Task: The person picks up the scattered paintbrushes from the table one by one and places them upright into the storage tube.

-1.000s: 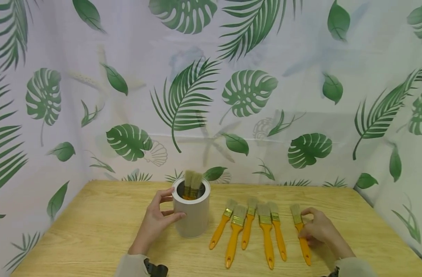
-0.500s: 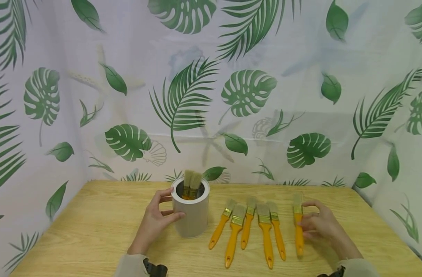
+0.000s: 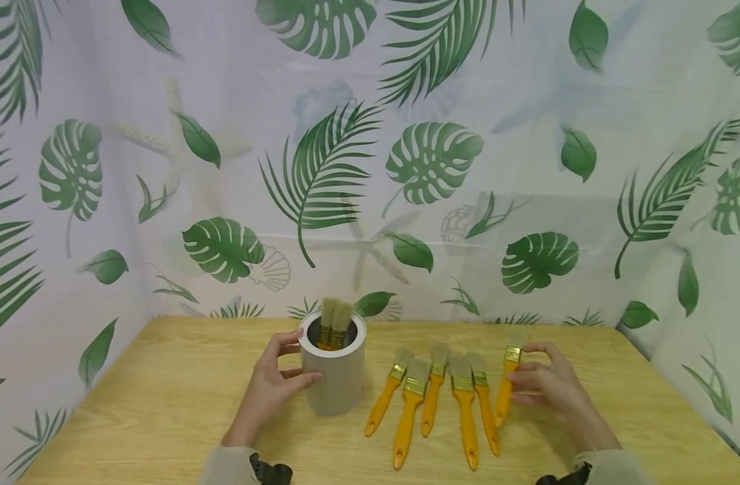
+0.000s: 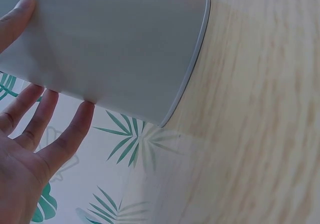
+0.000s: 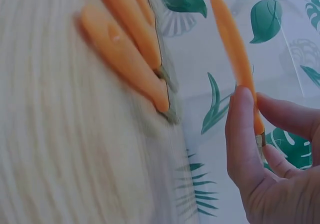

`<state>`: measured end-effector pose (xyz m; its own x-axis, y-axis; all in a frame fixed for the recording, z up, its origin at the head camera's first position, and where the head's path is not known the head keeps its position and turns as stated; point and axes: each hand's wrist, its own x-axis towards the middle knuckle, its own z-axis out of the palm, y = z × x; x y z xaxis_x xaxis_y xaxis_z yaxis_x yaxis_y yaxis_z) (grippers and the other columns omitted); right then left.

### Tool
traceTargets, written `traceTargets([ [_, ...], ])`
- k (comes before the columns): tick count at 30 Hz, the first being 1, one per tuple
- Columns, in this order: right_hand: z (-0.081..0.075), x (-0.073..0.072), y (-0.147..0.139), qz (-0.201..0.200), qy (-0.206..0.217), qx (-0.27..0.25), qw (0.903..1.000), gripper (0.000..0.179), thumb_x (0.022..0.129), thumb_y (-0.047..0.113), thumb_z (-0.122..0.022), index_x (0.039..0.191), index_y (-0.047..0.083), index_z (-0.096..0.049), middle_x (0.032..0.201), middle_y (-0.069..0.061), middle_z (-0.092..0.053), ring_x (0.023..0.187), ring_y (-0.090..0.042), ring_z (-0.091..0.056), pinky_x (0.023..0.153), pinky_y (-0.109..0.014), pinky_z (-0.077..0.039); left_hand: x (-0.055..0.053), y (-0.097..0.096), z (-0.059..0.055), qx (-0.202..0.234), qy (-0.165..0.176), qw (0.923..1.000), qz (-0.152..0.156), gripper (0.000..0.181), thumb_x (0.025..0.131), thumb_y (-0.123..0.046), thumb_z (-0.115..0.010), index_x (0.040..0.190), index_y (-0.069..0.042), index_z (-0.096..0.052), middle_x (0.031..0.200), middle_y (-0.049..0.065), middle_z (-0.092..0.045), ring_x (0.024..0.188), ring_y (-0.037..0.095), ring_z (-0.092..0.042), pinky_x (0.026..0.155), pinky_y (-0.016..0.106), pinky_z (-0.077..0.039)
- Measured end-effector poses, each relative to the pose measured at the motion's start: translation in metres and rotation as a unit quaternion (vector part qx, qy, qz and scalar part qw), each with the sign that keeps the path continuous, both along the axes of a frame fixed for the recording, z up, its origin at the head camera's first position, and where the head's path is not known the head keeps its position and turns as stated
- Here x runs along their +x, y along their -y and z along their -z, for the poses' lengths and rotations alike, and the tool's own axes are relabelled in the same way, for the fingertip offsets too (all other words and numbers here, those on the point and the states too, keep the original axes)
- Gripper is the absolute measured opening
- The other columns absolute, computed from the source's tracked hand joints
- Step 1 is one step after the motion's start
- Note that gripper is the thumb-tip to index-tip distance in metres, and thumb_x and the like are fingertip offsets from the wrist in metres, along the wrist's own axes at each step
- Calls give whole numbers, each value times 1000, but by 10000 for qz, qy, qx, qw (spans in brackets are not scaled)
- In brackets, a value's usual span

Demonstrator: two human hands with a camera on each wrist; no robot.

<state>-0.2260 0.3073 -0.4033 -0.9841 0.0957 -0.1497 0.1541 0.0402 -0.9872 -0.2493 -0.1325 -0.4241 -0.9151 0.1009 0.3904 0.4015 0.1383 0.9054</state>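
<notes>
We see the right hand (image 3: 552,387) pinching an orange-handled paintbrush (image 3: 507,384) just left of its palm, the long axis running away from the person, bristles farthest and leaning slightly right. Left of that hand, five loose brushes (image 3: 466,404) lie bristles-away on the table (image 3: 182,384); farther left, we see the left hand (image 3: 277,375) holding a pale can (image 3: 338,384) with two brushes (image 3: 342,315) bristles-up inside.
</notes>
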Motion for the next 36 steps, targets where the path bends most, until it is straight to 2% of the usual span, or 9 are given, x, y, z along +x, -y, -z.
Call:
traceTargets([
  [8, -2, -5, 16, 211, -109, -585, 9980, 53, 92, -13, -62, 130, 7, -31, 93, -6, -63, 75, -19, -71, 71, -39, -63, 1, 1, 2, 8, 3, 10000, 29, 61, 81, 6, -83, 133, -1, -52, 145, 20, -49, 120, 41, -53, 88, 49, -59],
  [18, -6, -10, 46, 579, -364, -1161, 9909, 55, 94, -15, -59, 128, 8, -22, 94, -7, -62, 74, -18, -71, 72, -38, -63, 1, 2, 3, -11, -35, 10000, -61, 62, 79, 8, -83, 132, -1, -53, 145, 19, -49, 119, 40, -53, 88, 47, -59],
  [26, -9, -15, 67, 620, -569, -1235, 9888, 51, 95, -15, -57, 126, 8, -23, 91, -7, -61, 72, -17, -71, 71, -36, -63, 1, 0, 1, 38, -20, 10000, 6, 62, 80, 7, -83, 133, -1, -52, 145, 20, -49, 121, 41, -53, 89, 49, -59],
  [36, -11, -21, 95, 810, -809, -1402, 9835, 53, 95, -13, -60, 127, 9, -24, 96, -10, -61, 73, -16, -71, 72, -36, -63, 2, 1, 1, -8, -7, 10000, -15, 62, 80, 7, -83, 133, -1, -52, 145, 20, -49, 120, 41, -53, 89, 49, -59],
])
